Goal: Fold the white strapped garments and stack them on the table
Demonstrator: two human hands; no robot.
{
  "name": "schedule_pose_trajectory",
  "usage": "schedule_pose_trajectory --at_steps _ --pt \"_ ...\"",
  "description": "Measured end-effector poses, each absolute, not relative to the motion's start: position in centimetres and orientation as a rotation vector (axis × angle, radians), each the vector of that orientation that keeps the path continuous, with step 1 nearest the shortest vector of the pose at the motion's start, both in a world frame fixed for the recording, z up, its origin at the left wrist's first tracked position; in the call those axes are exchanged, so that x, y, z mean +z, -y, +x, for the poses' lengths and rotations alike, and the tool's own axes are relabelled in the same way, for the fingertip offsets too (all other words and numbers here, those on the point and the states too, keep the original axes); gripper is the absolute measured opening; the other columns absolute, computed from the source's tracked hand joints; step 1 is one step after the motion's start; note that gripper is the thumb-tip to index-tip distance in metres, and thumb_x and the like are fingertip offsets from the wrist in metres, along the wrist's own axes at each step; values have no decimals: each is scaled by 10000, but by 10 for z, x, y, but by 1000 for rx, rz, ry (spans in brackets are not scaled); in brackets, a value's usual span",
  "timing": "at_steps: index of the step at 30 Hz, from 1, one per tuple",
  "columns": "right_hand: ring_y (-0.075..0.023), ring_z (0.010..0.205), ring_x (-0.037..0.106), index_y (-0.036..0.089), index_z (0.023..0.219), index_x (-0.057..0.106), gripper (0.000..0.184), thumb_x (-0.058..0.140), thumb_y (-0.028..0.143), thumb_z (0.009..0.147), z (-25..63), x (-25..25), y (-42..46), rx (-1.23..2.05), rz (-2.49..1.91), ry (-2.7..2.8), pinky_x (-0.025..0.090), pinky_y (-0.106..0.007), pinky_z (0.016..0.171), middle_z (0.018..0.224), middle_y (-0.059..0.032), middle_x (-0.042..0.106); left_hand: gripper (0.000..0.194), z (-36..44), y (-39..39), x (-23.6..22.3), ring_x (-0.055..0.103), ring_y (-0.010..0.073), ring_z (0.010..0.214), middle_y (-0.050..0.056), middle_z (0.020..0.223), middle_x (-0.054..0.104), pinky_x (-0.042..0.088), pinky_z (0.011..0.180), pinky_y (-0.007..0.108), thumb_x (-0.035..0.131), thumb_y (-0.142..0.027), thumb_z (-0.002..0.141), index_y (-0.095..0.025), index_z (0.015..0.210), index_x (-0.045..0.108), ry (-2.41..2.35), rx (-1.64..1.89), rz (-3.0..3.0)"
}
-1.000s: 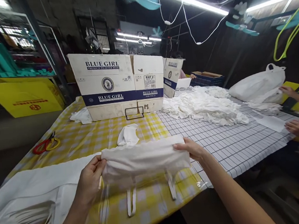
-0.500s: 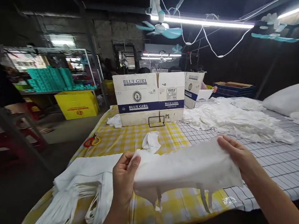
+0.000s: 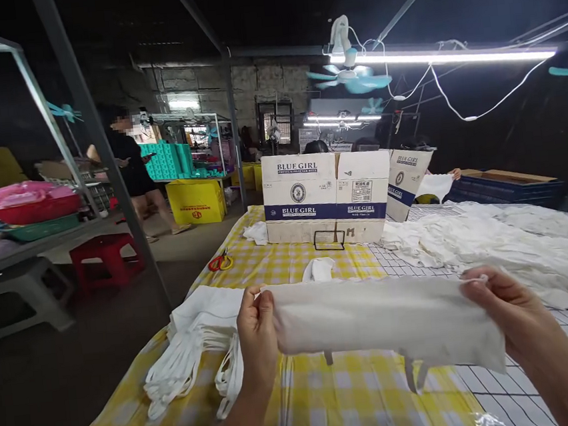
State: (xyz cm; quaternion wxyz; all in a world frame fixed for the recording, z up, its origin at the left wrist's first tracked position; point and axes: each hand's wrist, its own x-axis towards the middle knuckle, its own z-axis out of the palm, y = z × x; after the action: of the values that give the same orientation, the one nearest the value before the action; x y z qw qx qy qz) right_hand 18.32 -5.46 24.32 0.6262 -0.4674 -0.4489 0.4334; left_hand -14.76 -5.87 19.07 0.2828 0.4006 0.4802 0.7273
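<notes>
A white cloth piece with straps (image 3: 374, 315) is stretched level between my hands above the table. My left hand (image 3: 259, 336) pinches its upper left corner between thumb and fingers. At the other end, my right hand (image 3: 506, 302) grips the upper right corner. Grey-looking straps dangle below the lower edge. Just left of my left hand lies a stack of white cloth pieces (image 3: 205, 304), their looped white straps (image 3: 176, 371) trailing toward the table's near edge. Behind the held cloth, a small white cloth (image 3: 318, 270) lies crumpled, partly hidden.
Cardboard boxes (image 3: 302, 194) stand at the table's back, with a black wire stand (image 3: 329, 240) before them. Red-and-yellow-handled scissors (image 3: 220, 263) lie at the left edge. White cloth (image 3: 507, 235) is heaped on the right. A person (image 3: 131, 164) stands beyond a metal post (image 3: 108, 156); another person's hand (image 3: 456, 174) shows behind the boxes.
The view has swung left, so the boxes and table appear farther right. The cloth is now pulled flatter and wider between my hands, which both keep hold of it.
</notes>
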Motion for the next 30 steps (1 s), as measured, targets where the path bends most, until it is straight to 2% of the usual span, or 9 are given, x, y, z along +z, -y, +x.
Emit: schedule_pose_trajectory --at_steps 6,10,14,17,22,25,30 --pt "-108 499 473 221 734 612 244 747 388 620 169 242 47 852 -1049 1128 371 -212 396 676 6 549 176 -153 65 203 470 124 650 -23 730 507 382 630 203 430 -369 857 -220 921 499 -1639 2116 1292" --pt "-95 487 430 193 726 573 237 661 413 724 156 245 35 923 -1039 1276 328 -204 417 591 31 493 181 -168 61 213 487 125 670 -12 749 523 372 646 206 426 -350 865 -198 911 513 -1825 2170 1491" --pt "-74 486 354 179 629 503 298 655 414 732 144 253 22 685 -1028 1385 261 -196 426 547 53 411 213 -187 50 223 498 127 646 -8 746 541 373 622 211 441 -359 860 -183 940 531 -1909 2205 1561" --pt "-73 496 330 184 629 485 312 632 432 746 133 262 13 609 -967 1399 260 -198 443 549 58 371 226 -198 41 230 516 140 688 8 784 560 387 657 224 456 -345 855 -170 967 544 -1908 2259 1605" --pt "-85 520 346 187 691 523 275 618 436 759 115 269 -1 625 -852 1471 274 -212 465 587 43 397 234 -219 29 236 525 136 688 17 797 569 390 634 225 457 -320 853 -150 975 562 -1945 2400 1604" --pt "-91 531 367 183 677 523 272 623 424 757 105 269 -8 680 -843 1538 286 -220 475 597 36 431 221 -233 25 232 516 128 685 11 779 567 392 652 220 462 -318 851 -147 948 562 -1952 2381 1639" --pt "-90 546 352 179 672 521 267 605 410 775 82 271 -21 720 -813 1610 287 -225 500 602 40 400 204 -262 24 228 487 108 658 -12 742 527 373 613 192 445 -321 861 -151 920 543 -1949 2351 1570"
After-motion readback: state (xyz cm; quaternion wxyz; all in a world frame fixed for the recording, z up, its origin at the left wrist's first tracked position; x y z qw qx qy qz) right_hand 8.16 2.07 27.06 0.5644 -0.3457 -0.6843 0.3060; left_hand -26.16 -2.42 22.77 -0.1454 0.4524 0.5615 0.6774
